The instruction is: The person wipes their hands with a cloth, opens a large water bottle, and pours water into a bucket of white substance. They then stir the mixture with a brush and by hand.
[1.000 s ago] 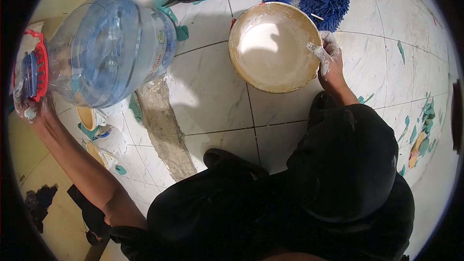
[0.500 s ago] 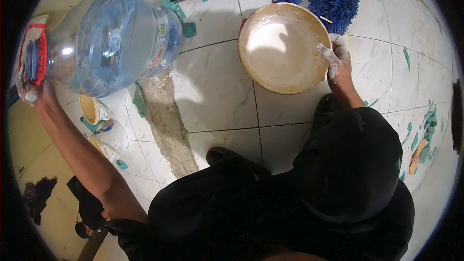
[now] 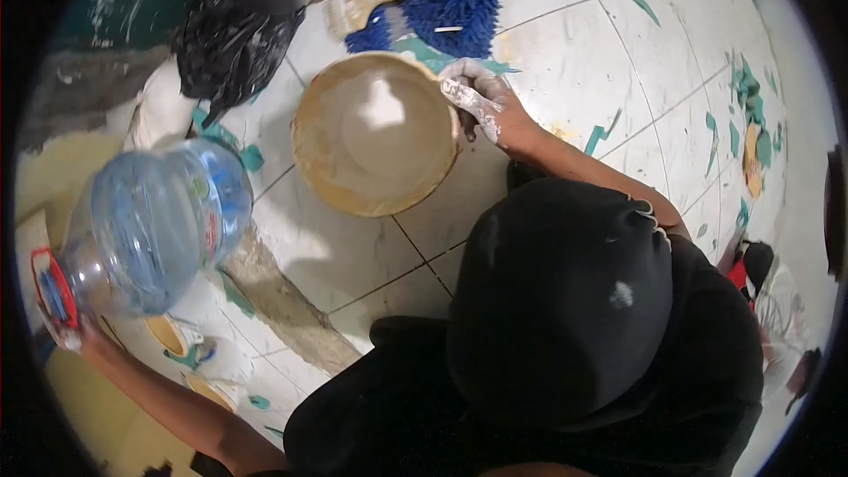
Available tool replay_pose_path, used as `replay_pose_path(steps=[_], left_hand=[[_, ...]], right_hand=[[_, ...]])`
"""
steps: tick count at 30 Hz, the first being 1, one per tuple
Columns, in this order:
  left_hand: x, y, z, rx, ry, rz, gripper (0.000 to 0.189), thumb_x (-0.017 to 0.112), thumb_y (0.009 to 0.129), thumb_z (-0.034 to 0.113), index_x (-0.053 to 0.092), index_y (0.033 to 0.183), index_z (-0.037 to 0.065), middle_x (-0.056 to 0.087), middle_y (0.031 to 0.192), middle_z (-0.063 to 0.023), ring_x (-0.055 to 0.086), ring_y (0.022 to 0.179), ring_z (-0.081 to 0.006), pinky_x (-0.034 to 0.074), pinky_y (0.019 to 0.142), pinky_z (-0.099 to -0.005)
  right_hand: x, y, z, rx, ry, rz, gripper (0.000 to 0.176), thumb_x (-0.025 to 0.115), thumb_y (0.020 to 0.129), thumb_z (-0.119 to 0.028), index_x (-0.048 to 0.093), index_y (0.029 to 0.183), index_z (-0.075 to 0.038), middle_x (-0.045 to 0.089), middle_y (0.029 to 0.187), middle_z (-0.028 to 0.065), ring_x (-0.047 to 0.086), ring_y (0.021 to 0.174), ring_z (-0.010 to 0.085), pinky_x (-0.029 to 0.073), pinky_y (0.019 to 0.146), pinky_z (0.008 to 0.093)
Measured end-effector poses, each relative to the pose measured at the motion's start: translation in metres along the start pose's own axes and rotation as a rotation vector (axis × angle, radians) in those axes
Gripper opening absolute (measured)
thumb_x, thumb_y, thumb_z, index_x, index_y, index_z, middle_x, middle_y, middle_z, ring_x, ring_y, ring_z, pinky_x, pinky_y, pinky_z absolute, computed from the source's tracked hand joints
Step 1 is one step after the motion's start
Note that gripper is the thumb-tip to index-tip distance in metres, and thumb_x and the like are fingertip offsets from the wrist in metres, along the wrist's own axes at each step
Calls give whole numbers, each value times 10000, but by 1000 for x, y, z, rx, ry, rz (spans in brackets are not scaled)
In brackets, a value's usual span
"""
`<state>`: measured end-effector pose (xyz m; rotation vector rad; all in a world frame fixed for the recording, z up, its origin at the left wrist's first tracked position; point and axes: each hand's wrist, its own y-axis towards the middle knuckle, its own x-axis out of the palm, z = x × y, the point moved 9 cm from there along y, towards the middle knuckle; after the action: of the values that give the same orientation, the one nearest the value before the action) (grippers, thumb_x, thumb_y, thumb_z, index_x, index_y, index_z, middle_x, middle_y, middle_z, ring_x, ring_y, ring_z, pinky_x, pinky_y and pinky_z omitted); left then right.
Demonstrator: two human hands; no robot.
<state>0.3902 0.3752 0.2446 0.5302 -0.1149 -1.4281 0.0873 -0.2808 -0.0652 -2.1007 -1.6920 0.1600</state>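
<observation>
My left hand [image 3: 71,334] is closed at the neck of a large clear-blue water bottle [image 3: 150,221], by its red handle [image 3: 64,287]. The bottle lies tilted on its side, with its neck toward the left edge. My right hand [image 3: 486,104], coated in white powder or paste, grips the right rim of a round, cream-coloured bowl [image 3: 309,155]. Its thumb lies over the rim; the other fingers are partly hidden. Whitish material coats the inside of the bowl, and a bright patch of light falls on it.
Beyond the bowl, a flat paintbrush [image 3: 375,4] lies on a blue shaggy mat [image 3: 464,0]. A black plastic bag [image 3: 234,49] sits behind the bottle. Cream containers [image 3: 168,336] stand below the bottle. Teal scraps [image 3: 749,93] litter the tiles, and a rough cement strip [image 3: 287,305] crosses them.
The view has turned, so bowl, mat and bag appear further left and the bottle lower. Teal scraps now show between bowl and mat. Both hands keep their holds.
</observation>
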Motion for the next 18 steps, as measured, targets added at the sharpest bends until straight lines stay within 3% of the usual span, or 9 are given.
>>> replay_pose_path(steps=[4,6,9,11,14,15,16,17,18], left_hand=[[-33,9,-10,48,-67,-65,610,529,816,282,365,1284,-74,382,1318,-253,462,1156,-360,417,964,-446],[-44,16,-20,16,-159,-128,565,501,848,276,372,1285,-58,373,1332,-237,440,1177,-353,390,988,-446],[-31,10,-16,-91,-196,-92,539,489,863,270,378,1285,-48,369,1346,-211,399,1217,-338,316,1043,-453],[-24,0,-5,0,26,-34,562,491,859,280,361,1298,-45,361,1356,-203,368,1240,-335,273,1064,-456],[0,-11,9,100,300,7,596,499,848,281,331,1321,-40,347,1367,-199,332,1265,-333,233,1078,-460],[0,-9,5,-20,191,56,592,500,847,269,328,1323,-38,348,1368,-196,332,1266,-331,234,1077,-460],[33,-6,1,-203,-421,-377,564,490,847,255,351,1308,-39,354,1363,-197,335,1266,-329,228,1080,-460],[55,-21,-2,-608,-870,-707,537,480,848,241,374,1294,-40,361,1359,-199,337,1265,-328,221,1083,-459],[53,-12,-6,-614,-835,-612,531,483,850,246,379,1289,-33,375,1342,-196,354,1246,-325,238,1069,-453]], right_hand=[[-59,9,-37,-440,-223,232,200,582,869,-255,563,906,-59,583,707,12,537,596,104,437,551,278],[-107,27,-30,-268,-494,393,262,625,816,-325,594,813,-64,594,642,68,541,560,139,442,558,291],[-114,26,-31,-332,-923,280,304,650,768,-360,591,871,-79,598,741,125,584,663,238,467,624,351],[-98,17,-18,-418,-1125,161,326,657,748,-364,585,908,-90,592,813,149,594,743,286,474,666,383],[-78,4,10,-301,-1342,37,469,670,722,-392,537,1076,-115,561,984,171,585,865,324,486,752,405],[-79,3,17,-292,-1369,68,496,671,717,-397,526,1097,-113,560,1002,171,581,882,326,487,759,404],[-82,2,26,-289,-1394,94,524,673,713,-402,516,1119,-111,558,1020,171,576,899,327,488,766,402],[-82,2,31,-299,-1417,110,551,675,709,-407,506,1141,-109,556,1038,171,572,915,329,489,773,400],[-83,-1,34,-307,-1448,136,577,681,700,-405,495,1156,-104,555,1061,171,563,943,332,486,785,405]])
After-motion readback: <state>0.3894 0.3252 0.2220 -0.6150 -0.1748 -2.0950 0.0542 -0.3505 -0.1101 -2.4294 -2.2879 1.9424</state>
